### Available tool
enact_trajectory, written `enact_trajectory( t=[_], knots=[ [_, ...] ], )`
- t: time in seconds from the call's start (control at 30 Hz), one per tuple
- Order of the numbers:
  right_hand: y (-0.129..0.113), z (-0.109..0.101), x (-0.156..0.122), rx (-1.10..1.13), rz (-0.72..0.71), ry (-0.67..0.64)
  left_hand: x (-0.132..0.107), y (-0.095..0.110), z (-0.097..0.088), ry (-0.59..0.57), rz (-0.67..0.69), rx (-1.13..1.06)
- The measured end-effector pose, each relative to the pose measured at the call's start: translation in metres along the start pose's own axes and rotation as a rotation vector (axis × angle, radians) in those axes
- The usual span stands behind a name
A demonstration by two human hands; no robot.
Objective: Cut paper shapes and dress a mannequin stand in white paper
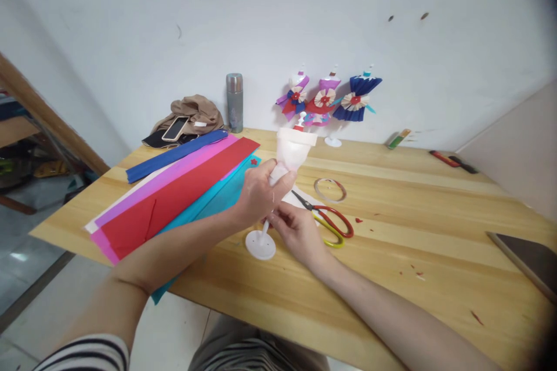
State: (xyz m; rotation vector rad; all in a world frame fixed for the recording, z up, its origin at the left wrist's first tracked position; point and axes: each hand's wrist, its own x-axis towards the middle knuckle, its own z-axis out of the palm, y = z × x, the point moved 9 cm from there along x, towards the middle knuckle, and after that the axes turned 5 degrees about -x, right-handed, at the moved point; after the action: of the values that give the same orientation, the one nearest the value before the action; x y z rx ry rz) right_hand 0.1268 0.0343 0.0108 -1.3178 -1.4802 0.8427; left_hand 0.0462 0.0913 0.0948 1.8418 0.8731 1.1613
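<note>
A small white mini mannequin (261,245) on a round-footed stand tilts over the table's near part. Pale pink paper (294,148) wraps its upper body, with a folded band at the top. My left hand (261,191) is closed round its waist, thumb across the front. Lower down, my right hand (296,229) has its fingers closed at the stand's thin pole, just above the round foot; some fingertips are hidden. Beside my right hand lie scissors (333,220) with red and yellow handles, partly over a white sheet.
Left of my hands lie red (174,203), blue (178,155), purple and turquoise papers. Three dressed mini mannequins (359,98) stand by the wall. A tape roll (331,190), glue stick (399,138), utility knife (452,160), flask (235,103), phone (176,128) and dark tablet-like object (526,258) surround the workspace.
</note>
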Motion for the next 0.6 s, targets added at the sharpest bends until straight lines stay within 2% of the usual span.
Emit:
enact_trajectory(
  t=[0.17,0.43,0.6],
  knots=[
    [0.0023,0.002,0.0001,0.029,0.022,-0.011,0.0021,-0.0076,0.0048,-0.026,-0.076,-0.083],
    [0.0071,-0.0008,0.0031,0.077,0.062,-0.016,0.0059,-0.0023,0.0084,-0.198,-0.023,-0.157],
    [0.0099,0.0014,0.0038,0.049,0.077,-0.004,0.0065,-0.0033,0.0055,-0.132,-0.027,-0.138]
  ],
)
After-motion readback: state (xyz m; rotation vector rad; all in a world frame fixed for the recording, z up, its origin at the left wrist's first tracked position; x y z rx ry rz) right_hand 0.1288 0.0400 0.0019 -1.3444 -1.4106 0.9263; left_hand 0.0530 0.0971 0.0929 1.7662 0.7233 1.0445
